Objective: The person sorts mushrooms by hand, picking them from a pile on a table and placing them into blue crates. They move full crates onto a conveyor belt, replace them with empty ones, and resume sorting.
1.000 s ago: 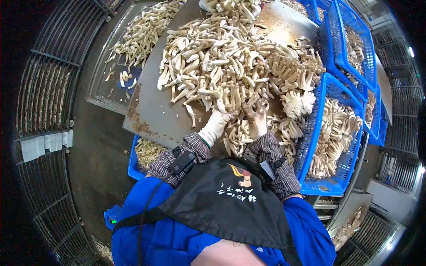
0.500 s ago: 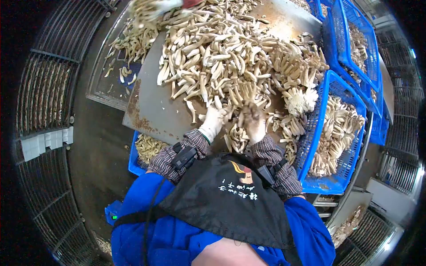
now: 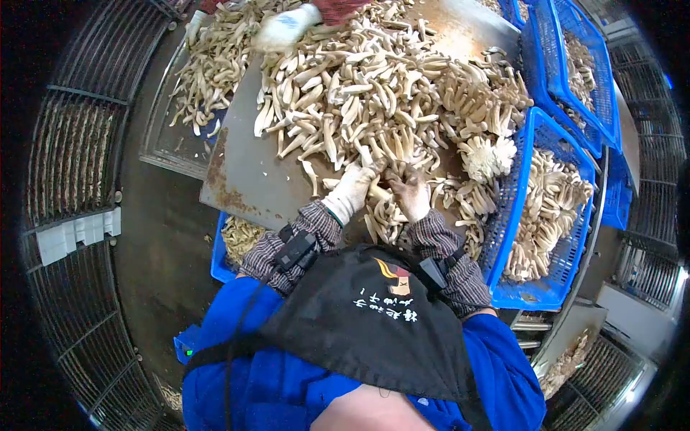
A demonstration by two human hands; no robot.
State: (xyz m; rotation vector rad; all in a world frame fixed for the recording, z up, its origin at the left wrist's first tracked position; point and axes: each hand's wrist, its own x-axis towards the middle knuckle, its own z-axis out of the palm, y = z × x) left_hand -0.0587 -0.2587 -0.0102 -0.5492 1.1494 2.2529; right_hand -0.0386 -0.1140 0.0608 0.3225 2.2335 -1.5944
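A large heap of pale mushrooms [image 3: 359, 86] covers the metal table [image 3: 248, 172]. At its near edge my left hand [image 3: 351, 190], in a white glove, has its fingers closed around something I cannot make out. Close beside it on the right is my right hand [image 3: 412, 194], its glove stained dark at the fingers, which are bent against the mushrooms; what they grip is hidden. A small bunch of mushrooms [image 3: 387, 219] lies just below and between both hands. To the right of my right hand is a pale mushroom clump [image 3: 487, 158].
A blue crate [image 3: 535, 296] of mushrooms stands at the right, with more blue crates [image 3: 557, 57] behind it. Another blue crate [image 3: 219, 251] sits at lower left. At the top, a co-worker's gloved hand [image 3: 287, 27] reaches over the heap. Racks [image 3: 75, 158] line the left.
Both my hands have shifted slightly over the same spot, their fingers moving among the mushrooms. The co-worker's hand moved right and down, and more mushrooms lie on the pile at upper left.
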